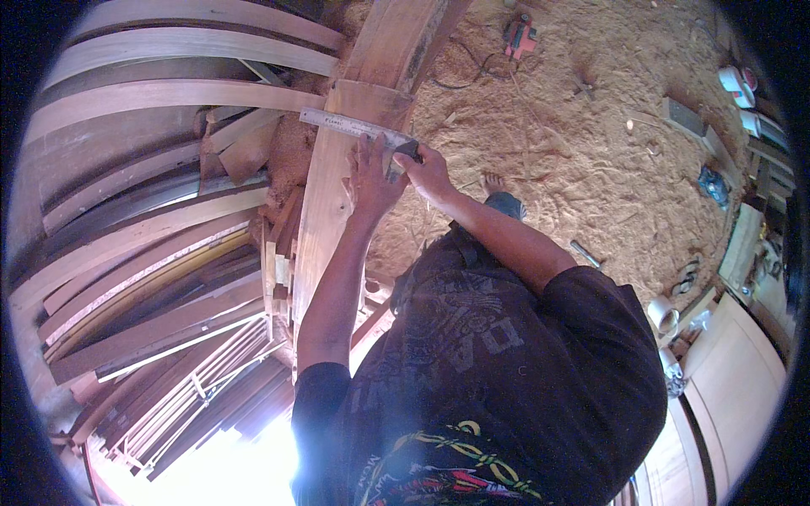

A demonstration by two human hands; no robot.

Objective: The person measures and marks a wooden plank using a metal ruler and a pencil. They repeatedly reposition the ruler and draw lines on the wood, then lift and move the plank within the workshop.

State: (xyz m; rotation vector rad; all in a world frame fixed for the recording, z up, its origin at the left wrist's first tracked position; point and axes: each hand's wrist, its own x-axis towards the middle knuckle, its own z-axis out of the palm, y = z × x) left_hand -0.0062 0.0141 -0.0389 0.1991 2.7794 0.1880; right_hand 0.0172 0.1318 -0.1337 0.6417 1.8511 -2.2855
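Note:
A try square [337, 124] with a pale metal blade and a dark stock lies across a long wooden beam [325, 190]. My left hand [374, 184] rests on the beam with its fingers stretched out, the tips at the lower edge of the blade. At the beam's right edge, my right hand [430, 175] is closed on the dark stock, thumb and fingers pinching it. Under the blade the beam shows a step or joint line. Whether either palm hides anything small, I cannot tell.
Long planks [186, 97] are stacked to the left. Sawdust [557, 160] covers the floor at right, where a red power tool [521, 38] lies with its cord. A blue crumpled object [714, 185], a tape roll [663, 314] and wood offcuts [685, 116] lie farther right.

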